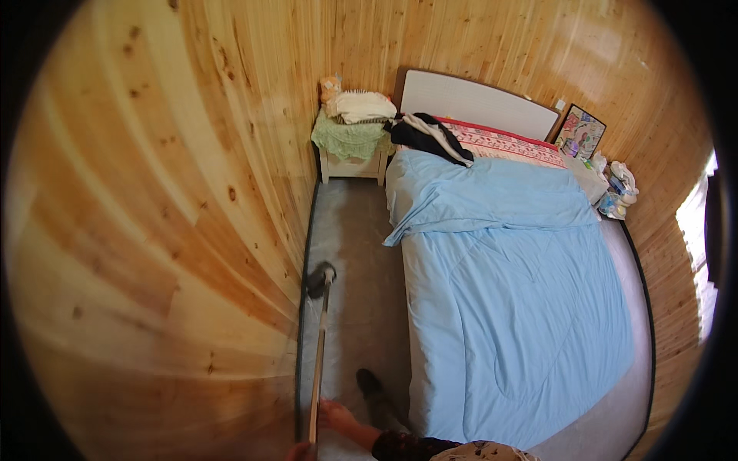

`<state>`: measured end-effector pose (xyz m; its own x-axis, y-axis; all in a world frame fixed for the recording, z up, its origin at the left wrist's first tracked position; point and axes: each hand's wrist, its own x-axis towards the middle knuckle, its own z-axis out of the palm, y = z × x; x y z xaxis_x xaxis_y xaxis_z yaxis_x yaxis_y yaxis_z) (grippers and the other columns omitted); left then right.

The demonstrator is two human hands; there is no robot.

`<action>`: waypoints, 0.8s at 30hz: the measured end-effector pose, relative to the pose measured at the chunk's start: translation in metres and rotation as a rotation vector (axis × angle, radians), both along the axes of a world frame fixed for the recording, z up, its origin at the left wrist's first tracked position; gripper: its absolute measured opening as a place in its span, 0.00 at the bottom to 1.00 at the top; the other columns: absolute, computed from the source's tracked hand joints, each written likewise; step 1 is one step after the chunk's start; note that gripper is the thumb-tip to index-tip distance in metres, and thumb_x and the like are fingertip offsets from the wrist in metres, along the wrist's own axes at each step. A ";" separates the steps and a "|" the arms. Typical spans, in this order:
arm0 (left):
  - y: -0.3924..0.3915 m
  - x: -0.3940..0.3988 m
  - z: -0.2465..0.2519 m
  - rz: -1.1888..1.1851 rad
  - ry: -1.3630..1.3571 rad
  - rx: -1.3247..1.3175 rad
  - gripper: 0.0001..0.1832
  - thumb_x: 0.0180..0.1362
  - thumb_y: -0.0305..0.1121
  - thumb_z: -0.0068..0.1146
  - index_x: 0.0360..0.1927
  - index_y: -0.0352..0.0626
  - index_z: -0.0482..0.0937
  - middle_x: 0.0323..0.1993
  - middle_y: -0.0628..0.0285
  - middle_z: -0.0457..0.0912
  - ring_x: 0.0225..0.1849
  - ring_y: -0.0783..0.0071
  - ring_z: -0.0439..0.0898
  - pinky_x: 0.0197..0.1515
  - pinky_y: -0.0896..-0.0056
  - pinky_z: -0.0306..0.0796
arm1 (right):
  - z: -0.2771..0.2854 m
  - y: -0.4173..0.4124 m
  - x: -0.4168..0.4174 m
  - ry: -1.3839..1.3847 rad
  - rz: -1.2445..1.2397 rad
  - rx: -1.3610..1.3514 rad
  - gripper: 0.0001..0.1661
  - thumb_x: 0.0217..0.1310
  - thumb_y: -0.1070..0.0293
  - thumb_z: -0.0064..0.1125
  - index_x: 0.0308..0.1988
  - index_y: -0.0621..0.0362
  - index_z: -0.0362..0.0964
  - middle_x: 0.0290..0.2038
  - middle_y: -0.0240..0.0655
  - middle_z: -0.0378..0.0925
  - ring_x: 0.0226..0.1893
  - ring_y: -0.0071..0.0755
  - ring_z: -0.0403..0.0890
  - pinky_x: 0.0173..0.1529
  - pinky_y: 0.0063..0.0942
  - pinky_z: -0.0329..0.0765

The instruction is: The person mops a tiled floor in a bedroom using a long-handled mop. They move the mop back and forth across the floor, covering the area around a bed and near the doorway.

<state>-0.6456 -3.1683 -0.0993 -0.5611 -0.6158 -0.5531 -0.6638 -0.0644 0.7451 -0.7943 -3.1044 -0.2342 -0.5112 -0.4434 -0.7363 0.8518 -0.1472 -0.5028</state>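
Note:
A long-handled mop or broom (320, 340) slants down the narrow strip of floor between the wooden wall and the bed. Its dark, blurred head (316, 282) rests on the floor close to the foot of the wall. My right hand (337, 417), in a dark patterned sleeve, is closed around the lower-middle of the handle as seen here. At the bottom edge my left hand (301, 452) grips the handle near its near end; most of that hand is cut off. One dark shoe (368, 381) of mine shows on the grey floor (369, 299).
Along the right runs a bed with a light blue quilt (519, 299) and a white headboard (473, 104). Dark clothing (429, 138) lies by the pillow end. A white nightstand (353, 167) with a green cloth stands ahead. Bags (620, 190) and a framed picture (580, 131) are beyond the bed.

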 end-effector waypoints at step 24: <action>0.022 -0.175 -0.168 0.484 0.000 0.931 0.18 0.63 0.38 0.49 0.51 0.37 0.73 0.31 0.63 0.78 0.27 0.76 0.75 0.24 0.75 0.68 | -0.098 0.043 -0.247 0.106 -0.298 0.247 0.13 0.62 0.59 0.51 0.29 0.54 0.64 0.15 0.32 0.65 0.11 0.31 0.68 0.12 0.31 0.66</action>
<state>-0.8210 -3.1459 -0.2678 -0.3685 -0.1058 -0.9236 -0.4139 -0.8709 0.2649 -1.0408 -3.0612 -0.3323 -0.6692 -0.0805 -0.7387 0.7319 -0.2433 -0.6366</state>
